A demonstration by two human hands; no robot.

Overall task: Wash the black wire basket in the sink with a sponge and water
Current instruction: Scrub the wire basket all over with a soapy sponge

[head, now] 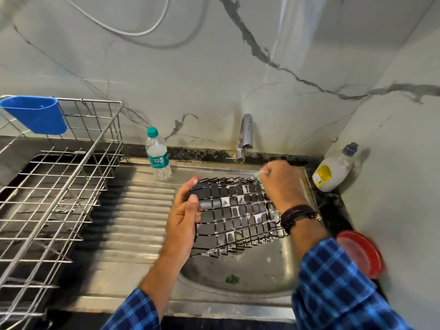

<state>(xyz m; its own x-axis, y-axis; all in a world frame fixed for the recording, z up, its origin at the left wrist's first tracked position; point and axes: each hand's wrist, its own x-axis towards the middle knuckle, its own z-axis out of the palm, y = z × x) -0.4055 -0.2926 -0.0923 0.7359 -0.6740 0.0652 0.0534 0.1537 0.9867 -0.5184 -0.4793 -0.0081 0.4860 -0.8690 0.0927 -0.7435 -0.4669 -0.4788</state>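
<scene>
One black wire basket [238, 215], tilted on its side in the air just below the tap [245, 136], over the sink [262, 275] bowl, suds caught in its mesh. Left hand [183, 213] gripping the end farthest left of the tap, fingers curled over the rim wires, thumb on the near face. Right hand [283, 184] closed round a green sponge [258, 175] directly under the tap, pressed to the basket's far upper edge. Best to run the sponge along each wire rather than only across, turn the basket with the left hand to reach every face, and grip firmly, soapy wire being likely slippery. Left of the tap: water bottle [158, 158], ridged steel drainboard [133, 210], wire dish rack [95, 100] with blue cup [35, 117]. Right of the tap: soap bottle [333, 172], red lid [359, 251], dark counter [342, 210]. Behind the tap, veined marble wall [190, 79]
</scene>
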